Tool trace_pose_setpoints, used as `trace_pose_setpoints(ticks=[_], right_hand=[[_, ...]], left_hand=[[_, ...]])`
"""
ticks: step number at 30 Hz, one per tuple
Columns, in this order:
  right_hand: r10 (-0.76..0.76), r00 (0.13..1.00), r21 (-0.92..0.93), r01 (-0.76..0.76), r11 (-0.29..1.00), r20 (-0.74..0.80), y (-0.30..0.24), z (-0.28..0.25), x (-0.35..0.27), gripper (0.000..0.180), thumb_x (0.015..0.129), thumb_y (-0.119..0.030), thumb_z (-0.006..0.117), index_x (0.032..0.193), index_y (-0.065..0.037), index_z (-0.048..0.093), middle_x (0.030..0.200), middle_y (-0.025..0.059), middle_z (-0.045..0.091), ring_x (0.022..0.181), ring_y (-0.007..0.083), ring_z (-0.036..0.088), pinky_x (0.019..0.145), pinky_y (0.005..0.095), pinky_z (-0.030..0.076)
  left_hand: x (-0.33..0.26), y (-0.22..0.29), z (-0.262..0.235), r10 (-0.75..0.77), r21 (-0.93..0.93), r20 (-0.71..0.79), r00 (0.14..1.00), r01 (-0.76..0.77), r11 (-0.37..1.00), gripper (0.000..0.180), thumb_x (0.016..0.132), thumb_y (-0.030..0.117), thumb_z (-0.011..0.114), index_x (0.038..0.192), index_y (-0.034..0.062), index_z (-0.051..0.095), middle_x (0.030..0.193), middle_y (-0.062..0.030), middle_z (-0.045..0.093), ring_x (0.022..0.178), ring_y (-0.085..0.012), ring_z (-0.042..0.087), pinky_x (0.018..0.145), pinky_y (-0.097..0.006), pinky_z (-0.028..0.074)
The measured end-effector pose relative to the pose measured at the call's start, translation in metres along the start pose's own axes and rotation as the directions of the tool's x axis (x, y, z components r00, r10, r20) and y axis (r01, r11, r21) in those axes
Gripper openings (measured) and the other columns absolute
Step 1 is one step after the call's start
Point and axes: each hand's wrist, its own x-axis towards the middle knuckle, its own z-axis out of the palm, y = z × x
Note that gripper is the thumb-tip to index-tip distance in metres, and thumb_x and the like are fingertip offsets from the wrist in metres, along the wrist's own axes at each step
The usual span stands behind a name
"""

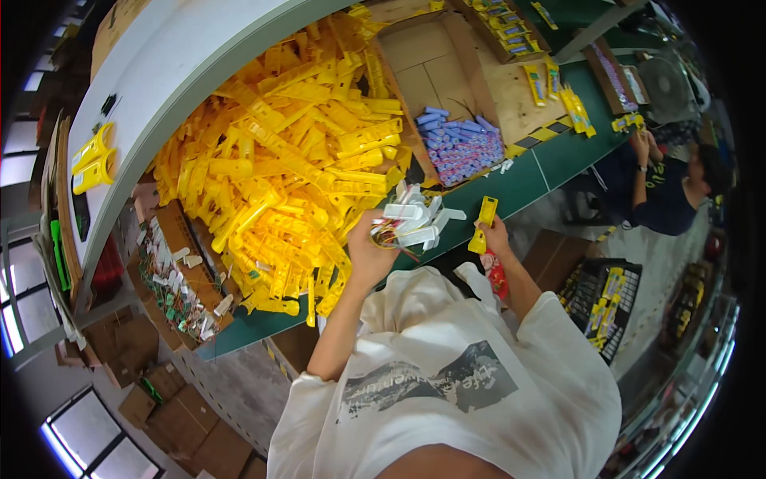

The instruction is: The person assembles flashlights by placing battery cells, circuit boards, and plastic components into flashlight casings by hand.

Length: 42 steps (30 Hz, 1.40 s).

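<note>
My left hand (372, 249) is closed around a bunch of white plastic pieces (415, 217) with thin coloured wires, held over the green table (511, 188) edge. My right hand (495, 236) grips a single yellow plastic part (482, 223), held upright just right of the white bunch. A big heap of the same yellow plastic parts (295, 168) covers the table to the left of both hands. My white printed shirt (447, 375) fills the lower middle of the picture.
A cardboard tray holds blue and pink tubes (459, 144) behind the hands. A box of small white wired pieces (179, 279) sits at the left. Another person (662, 191) sits at the right. A black crate with yellow parts (602, 307) stands on the floor.
</note>
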Motion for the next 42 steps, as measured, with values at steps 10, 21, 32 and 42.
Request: trace_pose_setpoints(ticks=[10, 21, 32, 42], right_hand=[[-0.024, 0.999, -0.027, 0.025, 0.999, 0.034, -0.003, -0.013, 0.007, 0.025, 0.089, -0.008, 0.068, 0.111, 0.0, 0.059, 0.096, 0.008, 0.067, 0.083, 0.0198, 0.066, 0.077, 0.0333, 0.054], [-0.063, 0.995, -0.032, 0.066, 0.997, 0.073, 0.023, -0.008, 0.051, 0.028, 0.093, -0.006, 0.062, 0.12, 0.0, 0.055, 0.103, 0.0091, 0.066, 0.087, 0.0195, 0.065, 0.077, 0.0319, 0.053], [-0.096, 0.99, -0.058, 0.102, 0.993, 0.105, 0.015, 0.007, 0.042, 0.036, 0.092, -0.008, 0.065, 0.124, 0.001, 0.052, 0.105, 0.0105, 0.065, 0.09, 0.0217, 0.065, 0.077, 0.0315, 0.052], [-0.089, 0.983, -0.188, 0.119, 0.975, 0.163, 0.01, 0.006, 0.041, 0.033, 0.089, -0.008, 0.069, 0.118, -0.002, 0.054, 0.096, 0.0076, 0.067, 0.081, 0.0168, 0.065, 0.07, 0.0305, 0.052]], left_hand=[[-0.002, -0.186, 0.04, 0.031, 0.596, 0.346, 0.938, -0.245, 0.765, 0.056, 0.068, -0.001, 0.069, 0.122, 0.0116, 0.062, 0.123, -0.0148, 0.058, 0.115, -0.0377, 0.055, 0.095, -0.048, 0.045], [-0.081, -0.108, -0.095, -0.117, 0.462, -0.286, 0.951, 0.244, 0.853, 0.044, 0.083, 0.023, 0.075, 0.124, 0.0119, 0.064, 0.125, -0.0101, 0.064, 0.111, -0.0312, 0.063, 0.093, -0.039, 0.052], [-0.092, -0.032, -0.411, 0.141, 0.932, -0.355, 0.924, 0.34, 0.123, 0.06, 0.072, 0.009, 0.071, 0.13, 0.0091, 0.056, 0.127, -0.0152, 0.055, 0.119, -0.0367, 0.05, 0.099, -0.047, 0.044], [0.001, -0.108, -0.452, -0.248, 0.85, -0.263, 0.932, 0.103, -0.516, 0.049, 0.09, 0.027, 0.06, 0.138, 0.0179, 0.056, 0.156, -0.0114, 0.036, 0.144, -0.0332, 0.03, 0.111, -0.048, 0.034]])
